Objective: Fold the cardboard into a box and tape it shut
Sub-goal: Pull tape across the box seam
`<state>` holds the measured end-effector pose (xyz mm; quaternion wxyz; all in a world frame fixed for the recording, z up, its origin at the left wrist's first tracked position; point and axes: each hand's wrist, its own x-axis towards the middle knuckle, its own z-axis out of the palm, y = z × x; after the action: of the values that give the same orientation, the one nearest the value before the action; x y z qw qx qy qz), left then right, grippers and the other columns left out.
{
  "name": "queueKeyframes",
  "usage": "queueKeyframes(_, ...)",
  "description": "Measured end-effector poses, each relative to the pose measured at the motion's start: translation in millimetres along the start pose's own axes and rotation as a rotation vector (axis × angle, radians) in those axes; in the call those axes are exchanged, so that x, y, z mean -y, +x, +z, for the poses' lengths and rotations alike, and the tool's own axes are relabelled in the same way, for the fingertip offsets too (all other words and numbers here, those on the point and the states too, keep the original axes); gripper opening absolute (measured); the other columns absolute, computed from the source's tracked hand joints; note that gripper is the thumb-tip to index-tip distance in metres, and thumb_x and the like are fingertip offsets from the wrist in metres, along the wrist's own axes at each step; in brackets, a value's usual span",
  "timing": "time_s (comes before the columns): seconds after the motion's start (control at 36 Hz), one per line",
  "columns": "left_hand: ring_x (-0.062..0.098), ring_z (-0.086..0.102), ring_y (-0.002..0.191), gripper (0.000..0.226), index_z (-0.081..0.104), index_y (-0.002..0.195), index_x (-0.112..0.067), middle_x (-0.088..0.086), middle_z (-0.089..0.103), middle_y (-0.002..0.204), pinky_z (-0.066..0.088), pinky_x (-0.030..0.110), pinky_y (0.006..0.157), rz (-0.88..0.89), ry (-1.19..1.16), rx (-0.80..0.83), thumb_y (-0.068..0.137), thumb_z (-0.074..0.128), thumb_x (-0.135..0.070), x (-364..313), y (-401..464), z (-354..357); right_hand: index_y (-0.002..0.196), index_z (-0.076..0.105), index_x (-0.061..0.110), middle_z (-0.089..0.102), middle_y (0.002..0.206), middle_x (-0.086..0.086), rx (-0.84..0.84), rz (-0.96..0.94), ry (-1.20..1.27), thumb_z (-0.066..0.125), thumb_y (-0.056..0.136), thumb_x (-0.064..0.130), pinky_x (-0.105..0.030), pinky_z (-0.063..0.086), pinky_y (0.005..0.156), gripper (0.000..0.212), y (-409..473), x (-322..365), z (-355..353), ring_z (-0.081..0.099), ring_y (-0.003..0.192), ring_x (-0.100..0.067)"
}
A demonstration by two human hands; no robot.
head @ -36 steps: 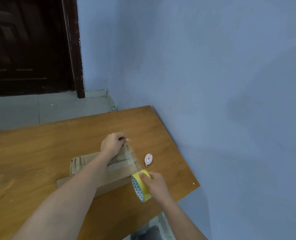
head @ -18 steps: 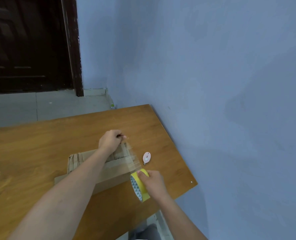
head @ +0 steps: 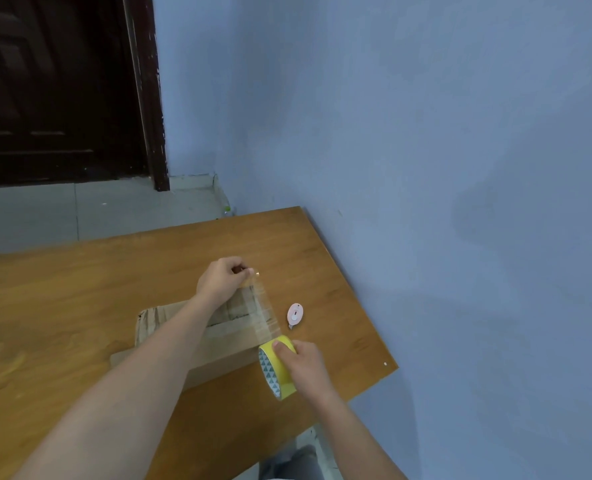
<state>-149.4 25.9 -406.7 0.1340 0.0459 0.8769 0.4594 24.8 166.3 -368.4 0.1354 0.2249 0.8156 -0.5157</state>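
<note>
A brown cardboard box (head: 156,323) lies on the wooden table (head: 80,282), partly hidden under my left forearm. My left hand (head: 223,277) pinches the free end of a clear tape strip (head: 265,313) beyond the box's far right corner. The strip stretches back over the box's right end to a yellow tape roll (head: 276,367). My right hand (head: 306,367) grips that roll at the box's near right corner, thumb on top of it.
A small pink round cutter (head: 294,315) lies on the table right of the box. The blue wall (head: 460,168) runs along the table's right edge. A dark door (head: 52,88) and grey floor lie beyond the far edge.
Both hands have kept their grip, with the tape strip held stretched between them over the box. Only the camera view has shifted slightly.
</note>
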Motion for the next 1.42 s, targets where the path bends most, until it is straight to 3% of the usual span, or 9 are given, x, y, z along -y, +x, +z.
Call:
queueKeyframes(0.08, 0.012, 0.049, 0.063, 0.018, 0.058, 0.074, -0.031, -0.009, 0.057, 0.075, 0.032, 0.027, 0.052, 0.015, 0.045, -0.002, 0.090, 0.059, -0.038, -1.5, -0.8, 0.6, 0.061, 0.045, 0.017, 0.044, 0.060, -0.002, 0.017, 0.002, 0.017, 0.053, 0.094, 0.029, -0.023, 0.032, 0.050, 0.037, 1.3, -1.1, 0.5, 0.041, 0.053, -0.015)
queueKeyframes(0.19, 0.009, 0.048, 0.060, 0.016, 0.058, 0.079, -0.029, -0.009, 0.058, 0.077, 0.030, 0.026, 0.048, 0.017, 0.115, -0.017, 0.091, 0.056, -0.039, -2.6, -1.3, 1.6, 0.060, 0.049, 0.020, 0.048, 0.057, 0.004, 0.030, 0.009, 0.012, 0.053, 0.095, 0.030, -0.012, 0.034, 0.043, 0.037, 2.6, -3.1, 1.0, 0.042, 0.045, -0.006)
queueKeyframes(0.31, 0.010, 0.046, 0.055, 0.016, 0.058, 0.081, -0.028, -0.006, 0.060, 0.080, 0.029, 0.025, 0.047, 0.016, 0.161, -0.026, 0.092, 0.055, -0.039, -2.4, -1.2, 2.8, 0.057, 0.047, 0.021, 0.046, 0.055, 0.005, 0.021, 0.025, 0.016, 0.053, 0.094, 0.031, -0.013, 0.033, 0.042, 0.039, 4.4, -4.3, 2.8, 0.041, 0.045, -0.007)
queueKeyframes(0.53, 0.016, 0.051, 0.069, 0.015, 0.059, 0.086, -0.027, -0.005, 0.061, 0.088, 0.030, 0.026, 0.050, 0.021, 0.175, -0.033, 0.092, 0.055, -0.040, -1.5, 1.2, 3.9, 0.060, 0.050, 0.021, 0.052, 0.057, 0.007, 0.019, 0.037, 0.032, 0.052, 0.095, 0.033, -0.011, 0.037, 0.043, 0.037, 4.0, -5.4, 5.9, 0.048, 0.045, -0.002)
queueKeyframes(0.67, 0.018, 0.053, 0.078, 0.014, 0.060, 0.088, -0.028, -0.006, 0.060, 0.090, 0.030, 0.025, 0.051, 0.029, 0.161, -0.037, 0.092, 0.054, -0.040, -1.6, 1.6, 4.8, 0.064, 0.052, 0.019, 0.054, 0.063, 0.000, 0.010, 0.042, 0.027, 0.052, 0.095, 0.035, -0.020, 0.041, 0.051, 0.035, 4.0, -5.7, 5.7, 0.050, 0.054, -0.013)
queueKeyframes(0.89, 0.016, 0.051, 0.073, 0.017, 0.063, 0.090, -0.029, -0.008, 0.061, 0.090, 0.029, 0.025, 0.050, 0.034, 0.179, -0.058, 0.092, 0.053, -0.042, -1.5, 0.3, 6.8, 0.072, 0.057, 0.015, 0.057, 0.067, -0.003, 0.010, 0.061, 0.030, 0.052, 0.095, 0.035, -0.018, 0.041, 0.049, 0.031, 4.1, -9.9, 7.5, 0.051, 0.055, -0.013)
queueKeyframes(1.0, 0.015, 0.050, 0.069, 0.014, 0.057, 0.083, -0.034, -0.009, 0.060, 0.087, 0.027, 0.024, 0.049, 0.033, 0.201, -0.066, 0.092, 0.053, -0.043, -2.0, -1.1, 8.4, 0.080, 0.063, 0.013, 0.059, 0.072, -0.006, 0.012, 0.073, 0.026, 0.053, 0.094, 0.036, -0.024, 0.043, 0.055, 0.029, 4.8, -11.3, 9.3, 0.053, 0.062, -0.018)
queueKeyframes(1.42, 0.017, 0.055, 0.076, 0.017, 0.062, 0.082, -0.030, -0.006, 0.063, 0.084, 0.037, 0.026, 0.053, -0.024, 0.185, -0.022, 0.090, 0.057, -0.044, 0.8, 5.0, 8.2, 0.073, 0.059, 0.015, 0.058, 0.067, -0.003, 0.046, 0.080, 0.046, 0.053, 0.094, 0.034, -0.026, 0.043, 0.055, 0.029, 10.3, -13.5, 6.6, 0.052, 0.060, -0.019)
